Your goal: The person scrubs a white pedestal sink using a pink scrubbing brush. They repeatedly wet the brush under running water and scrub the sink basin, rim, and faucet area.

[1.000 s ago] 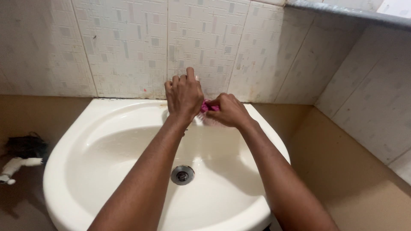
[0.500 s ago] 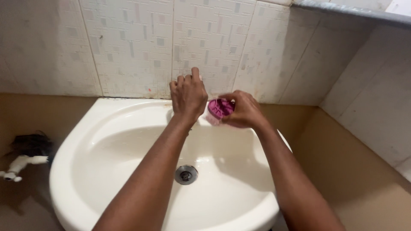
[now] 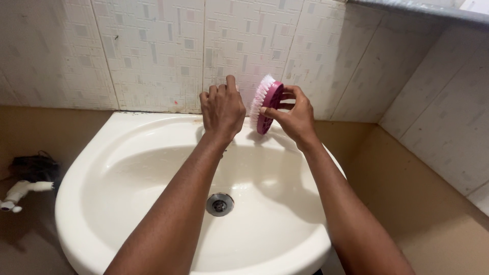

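Note:
My right hand [image 3: 295, 114] grips a pink scrub brush [image 3: 267, 106] with pale bristles, held on edge above the back rim of the white sink [image 3: 91, 168], bristles facing left. My left hand [image 3: 222, 109] is closed over something at the back middle of the sink, just left of the brush; what it grips is hidden under the hand. Both forearms reach across the basin over the metal drain [image 3: 219, 203].
A patterned tiled wall [image 3: 153, 51] rises right behind the sink. A tiled side wall [image 3: 448, 112] closes the right. A white pipe fitting [image 3: 18, 193] and a dark bundle [image 3: 33, 165] lie at the left. Brown wall surface surrounds the sink.
My right hand has lifted the brush from the sink's back rim and turned it upright, bristles now facing left. My left hand has stayed in place.

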